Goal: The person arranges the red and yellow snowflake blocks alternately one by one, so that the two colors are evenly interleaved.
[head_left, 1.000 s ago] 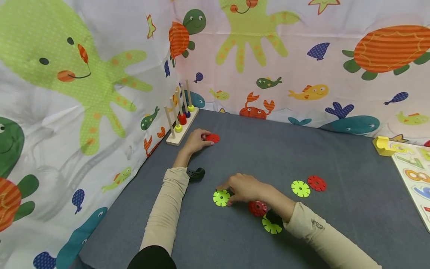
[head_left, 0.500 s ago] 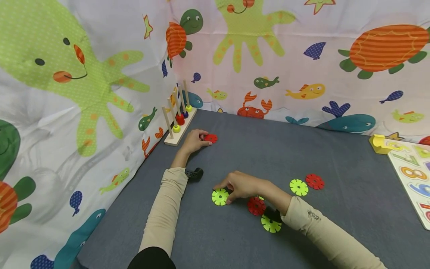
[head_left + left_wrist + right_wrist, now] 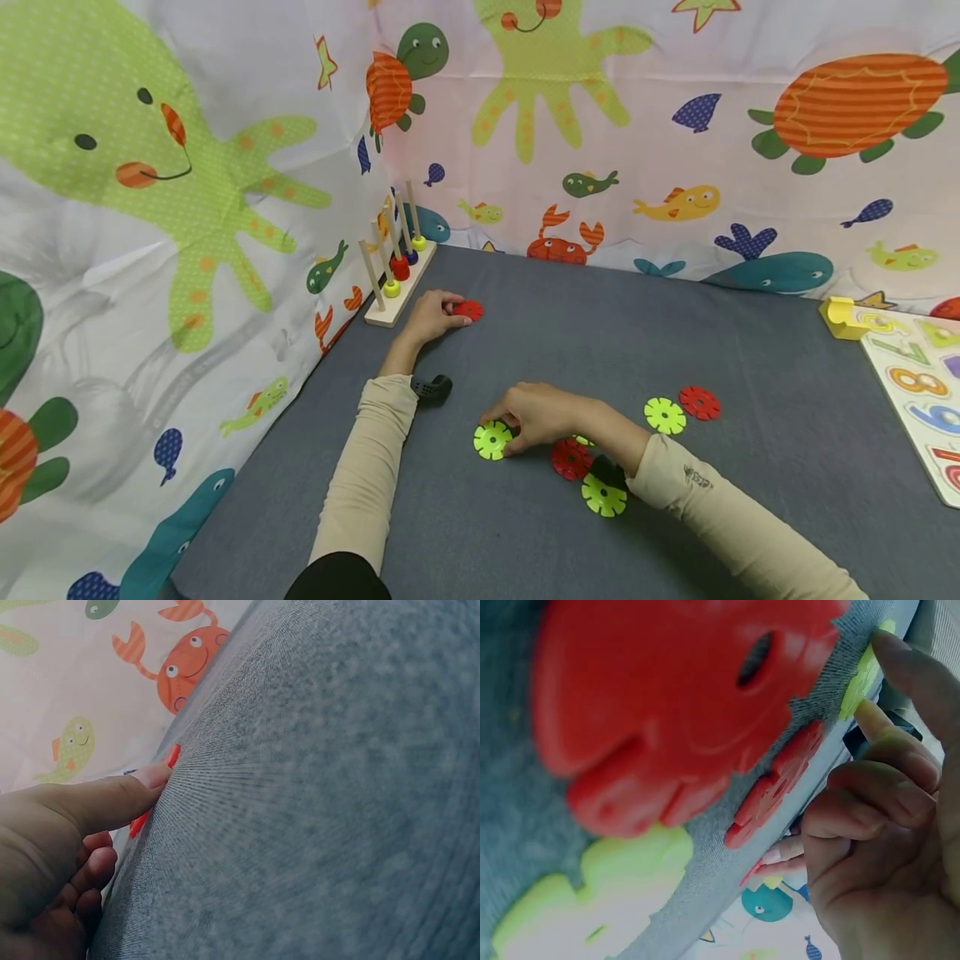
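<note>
In the head view my left hand (image 3: 429, 318) holds the near edge of a red notched plastic disc (image 3: 470, 310) on the grey tabletop. The left wrist view has the thumb (image 3: 142, 793) pressed on that disc, seen edge-on, with the other fingers curled below. My right hand (image 3: 546, 414) pinches a lime-green notched disc (image 3: 492, 440) by its edges between thumb and index finger. Under the right forearm lie a red disc (image 3: 572, 459) and a green disc (image 3: 603, 495). Another red disc (image 3: 776, 787), close to the right hand, shows in the right wrist view.
A green disc (image 3: 665, 416) and a red disc (image 3: 700, 402) lie to the right. A wooden peg stand (image 3: 386, 312) with coloured beads stands at the back left. A number puzzle board (image 3: 911, 375) with a yellow block (image 3: 843, 319) lies far right. Printed cloth (image 3: 675, 125) hangs behind.
The head view has shifted slightly. Both hands stay on their discs, and a sliver of a green disc has come into view beside the right wrist.
</note>
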The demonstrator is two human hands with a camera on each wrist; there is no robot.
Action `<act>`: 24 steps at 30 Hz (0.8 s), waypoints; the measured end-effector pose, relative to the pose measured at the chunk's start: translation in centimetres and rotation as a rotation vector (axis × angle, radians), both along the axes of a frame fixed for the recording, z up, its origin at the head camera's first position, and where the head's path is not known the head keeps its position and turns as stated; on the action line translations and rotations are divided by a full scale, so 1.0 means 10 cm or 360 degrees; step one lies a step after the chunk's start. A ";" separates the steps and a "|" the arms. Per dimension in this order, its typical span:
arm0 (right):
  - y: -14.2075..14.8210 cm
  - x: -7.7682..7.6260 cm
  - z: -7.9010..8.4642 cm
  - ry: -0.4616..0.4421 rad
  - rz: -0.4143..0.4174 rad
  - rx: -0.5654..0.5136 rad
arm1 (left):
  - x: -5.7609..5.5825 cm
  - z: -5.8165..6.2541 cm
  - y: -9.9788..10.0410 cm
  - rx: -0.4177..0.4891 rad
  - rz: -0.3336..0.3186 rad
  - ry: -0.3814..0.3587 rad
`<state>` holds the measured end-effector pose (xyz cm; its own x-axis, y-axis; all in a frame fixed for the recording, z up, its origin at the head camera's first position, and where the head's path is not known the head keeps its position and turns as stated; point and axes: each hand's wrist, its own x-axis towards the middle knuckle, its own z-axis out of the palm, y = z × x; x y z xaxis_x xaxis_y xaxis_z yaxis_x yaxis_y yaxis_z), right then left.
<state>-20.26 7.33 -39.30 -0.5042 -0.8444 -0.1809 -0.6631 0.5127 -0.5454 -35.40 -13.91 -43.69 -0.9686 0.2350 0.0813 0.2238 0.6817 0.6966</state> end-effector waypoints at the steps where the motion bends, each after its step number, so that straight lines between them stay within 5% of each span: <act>1: 0.00 0.00 0.01 0.0009 0.0001 0.0007 | 0.00 0.01 -0.01 -0.0003 -0.0002 0.0003; 6: 0.08 -0.18 0.11 0.0018 -0.0061 -0.0071 | -0.01 0.01 -0.03 0.0011 -0.0026 -0.0017; 11: 0.30 -0.63 0.19 0.0063 -0.0447 -0.0248 | -0.01 0.02 -0.01 0.0015 -0.0082 -0.0019; 17: 0.40 -1.08 -0.02 0.0106 -0.0848 -0.0294 | 0.00 0.03 -0.01 -0.0015 -0.0120 -0.0051; 24: 0.25 -1.26 -0.18 0.0074 -0.1070 -0.0199 | 0.01 0.04 -0.06 -0.0062 -0.0132 -0.0072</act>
